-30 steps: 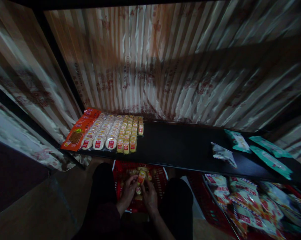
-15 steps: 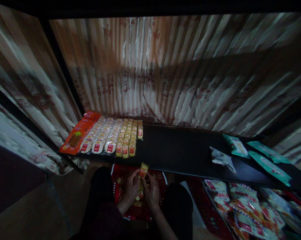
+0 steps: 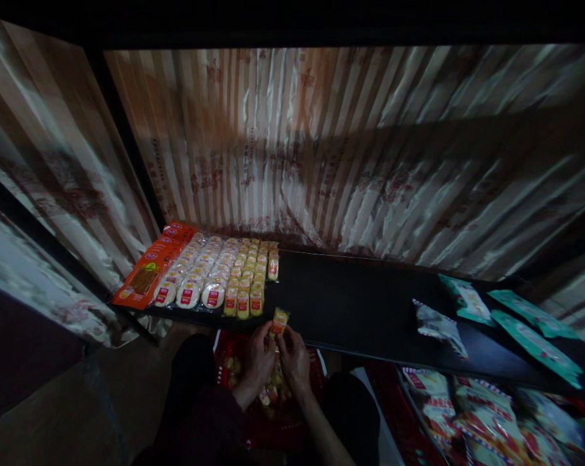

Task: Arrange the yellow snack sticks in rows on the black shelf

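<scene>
Between both hands I hold a small yellow wrapped snack (image 3: pixel 279 321) with a red label, at the shelf's front edge. My left hand (image 3: pixel 259 359) pinches its left side, my right hand (image 3: pixel 294 361) its lower right side. Beneath them a red basket (image 3: pixel 220 362) contains more yellow wrapped snacks (image 3: pixel 266 396). Just ahead, on the black shelf (image 3: pixel 331 304), similar yellow packets (image 3: pixel 244 301) stand in rows. To their left lie rows of round white wrapped crackers (image 3: pixel 187 294) and overlapping orange bags (image 3: pixel 142 281).
Green packets (image 3: pixel 540 340) and a silvery packet (image 3: pixel 438 323) lie on the shelf's right part. Below, at right, a red crate (image 3: pixel 394 404) adjoins a container of larger snack bags (image 3: pixel 484 404). Striped curtain (image 3: pixel 292 142) backs the shelf; a black post (image 3: pixel 125 136) stands at left.
The snack in my hands has risen slightly toward the shelf's front edge, both hands still on it. The view has tilted up a little, so the shelf sits lower in the picture.
</scene>
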Available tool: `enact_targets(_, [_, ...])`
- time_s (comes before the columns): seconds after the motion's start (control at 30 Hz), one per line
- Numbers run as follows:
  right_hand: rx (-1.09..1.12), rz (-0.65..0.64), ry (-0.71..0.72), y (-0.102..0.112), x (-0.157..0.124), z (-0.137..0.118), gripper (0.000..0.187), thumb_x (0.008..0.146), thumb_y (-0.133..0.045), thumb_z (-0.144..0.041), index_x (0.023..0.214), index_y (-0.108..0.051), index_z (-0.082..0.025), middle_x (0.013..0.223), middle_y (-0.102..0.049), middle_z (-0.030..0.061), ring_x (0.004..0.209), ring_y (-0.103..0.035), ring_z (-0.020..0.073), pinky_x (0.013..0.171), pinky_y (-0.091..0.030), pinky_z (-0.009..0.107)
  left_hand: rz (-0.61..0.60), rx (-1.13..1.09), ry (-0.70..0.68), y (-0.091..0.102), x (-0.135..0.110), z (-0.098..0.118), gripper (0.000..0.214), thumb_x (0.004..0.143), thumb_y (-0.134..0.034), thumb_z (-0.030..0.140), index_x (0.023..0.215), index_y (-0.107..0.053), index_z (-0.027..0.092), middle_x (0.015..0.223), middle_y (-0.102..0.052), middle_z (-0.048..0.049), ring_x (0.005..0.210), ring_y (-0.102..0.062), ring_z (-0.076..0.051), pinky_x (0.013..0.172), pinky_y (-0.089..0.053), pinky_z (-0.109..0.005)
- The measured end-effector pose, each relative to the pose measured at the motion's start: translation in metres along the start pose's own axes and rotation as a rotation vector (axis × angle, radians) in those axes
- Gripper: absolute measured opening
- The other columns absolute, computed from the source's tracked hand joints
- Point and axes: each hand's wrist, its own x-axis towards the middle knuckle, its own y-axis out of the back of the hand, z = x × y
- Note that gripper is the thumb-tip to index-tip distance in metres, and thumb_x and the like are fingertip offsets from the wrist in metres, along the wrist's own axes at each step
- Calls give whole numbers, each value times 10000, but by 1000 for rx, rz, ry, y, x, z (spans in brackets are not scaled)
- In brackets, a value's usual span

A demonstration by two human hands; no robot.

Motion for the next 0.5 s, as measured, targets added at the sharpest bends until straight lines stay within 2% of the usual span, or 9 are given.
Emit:
enact_targets(0.17, [-9,-25,7,3,10,-8,434,818,-476,-452,1060,-665,-145,1020,-686,139,930,-639,237,809,-486,325,22,-3,2,-4,10,-3,420,746,-517,138,1150,-633,139,1254,-608,-113,1179,-529,-242,1069,-336,-329])
enact_targets(0.33, [-36,-44,5,2,22,-10,431,812,-460,-413,1056,-662,-120,1021,-687,147,923,-641,240,822,-485,341,15,125,-58,-6,16,-3,453,792,-423,137,1214,-588,133,1276,-598,-106,1193,-534,-193,1071,-354,-320])
enact_targets(0.5, [-67,-46,3,-1,34,-6,457,820,-453,-407,1099,-646,-100,1032,-681,162,926,-639,245,825,-488,351,-4,186,-53,-11,24,3,476,808,-398,143,1254,-559,101,1316,-565,-135,1227,-513,-198,1088,-344,-328])
